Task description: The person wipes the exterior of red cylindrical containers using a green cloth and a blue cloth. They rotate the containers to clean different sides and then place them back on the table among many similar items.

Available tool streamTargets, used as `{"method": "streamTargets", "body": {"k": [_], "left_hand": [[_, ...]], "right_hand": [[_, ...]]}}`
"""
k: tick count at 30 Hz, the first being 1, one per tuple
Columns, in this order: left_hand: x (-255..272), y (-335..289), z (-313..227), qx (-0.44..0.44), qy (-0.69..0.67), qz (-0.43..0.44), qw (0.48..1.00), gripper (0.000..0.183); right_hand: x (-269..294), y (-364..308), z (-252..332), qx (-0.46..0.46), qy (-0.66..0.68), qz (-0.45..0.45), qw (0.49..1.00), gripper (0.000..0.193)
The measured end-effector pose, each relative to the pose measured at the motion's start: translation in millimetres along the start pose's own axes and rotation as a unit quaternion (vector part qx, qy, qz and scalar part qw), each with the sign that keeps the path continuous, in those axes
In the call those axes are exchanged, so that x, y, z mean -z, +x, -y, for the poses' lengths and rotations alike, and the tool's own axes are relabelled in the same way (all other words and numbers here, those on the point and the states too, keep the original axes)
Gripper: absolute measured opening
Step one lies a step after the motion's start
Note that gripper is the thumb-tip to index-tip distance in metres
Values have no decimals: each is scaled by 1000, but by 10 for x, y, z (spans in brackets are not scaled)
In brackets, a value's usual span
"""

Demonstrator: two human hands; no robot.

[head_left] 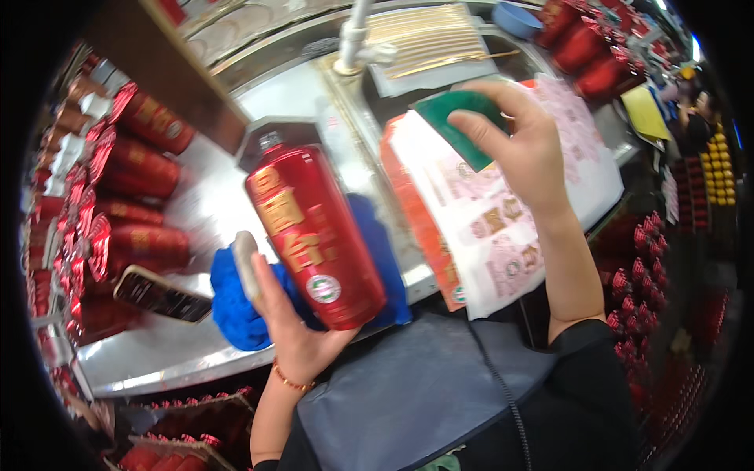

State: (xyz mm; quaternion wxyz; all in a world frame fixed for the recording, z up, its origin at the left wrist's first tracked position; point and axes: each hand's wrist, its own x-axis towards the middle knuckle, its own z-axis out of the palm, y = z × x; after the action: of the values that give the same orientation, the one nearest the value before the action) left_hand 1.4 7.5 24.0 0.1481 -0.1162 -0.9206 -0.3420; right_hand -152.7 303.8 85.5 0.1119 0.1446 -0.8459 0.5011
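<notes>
A glossy red bottle (326,235) with gold lettering and a small round badge leans slightly to the left. My left hand (302,345) grips it near its base, the thumb along its left side. The thumb tip wears a greyish cover. My right hand (530,145) pinches a flat green scraper-like piece (463,125) between thumb and fingers. That piece is over the upper edge of a white sheet (487,235) with pink and gold prints. An orange-red sheet (412,212) shows from under it. Blue cloth (239,306) lies beside and behind the bottle.
Several red bottles with foil-wrapped tops (141,173) stand on the left; more (593,55) are at the upper right. A phone (161,297) lies by the blue cloth. Behind are a white pipe (353,39), gold-striped sheets (424,39) and a blue bowl (517,19). A dark grey apron (416,385) covers my lap.
</notes>
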Motion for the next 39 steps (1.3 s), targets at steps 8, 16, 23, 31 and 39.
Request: {"method": "streamTargets", "body": {"k": [8, 16, 23, 31, 39], "left_hand": [[26, 206, -178, -102, 75, 52, 991, 111], [-26, 42, -62, -63, 90, 21, 994, 125], [-3, -47, -19, 34, 4, 18, 999, 124], [-39, -36, 26, -11, -1, -15, 1000, 121], [177, 173, -133, -44, 53, 29, 997, 112]], "right_hand": [[1316, 159, -1077, -256, 152, -15, 955, 33], [1261, 906, -1953, -290, -151, 5, 945, 37], [1330, 1583, -2566, -156, -351, 78, 920, 32], [1266, 1946, -2766, -157, -440, 255, 847, 34], [1496, 1676, -1411, 46, -472, 186, 860, 21]]}}
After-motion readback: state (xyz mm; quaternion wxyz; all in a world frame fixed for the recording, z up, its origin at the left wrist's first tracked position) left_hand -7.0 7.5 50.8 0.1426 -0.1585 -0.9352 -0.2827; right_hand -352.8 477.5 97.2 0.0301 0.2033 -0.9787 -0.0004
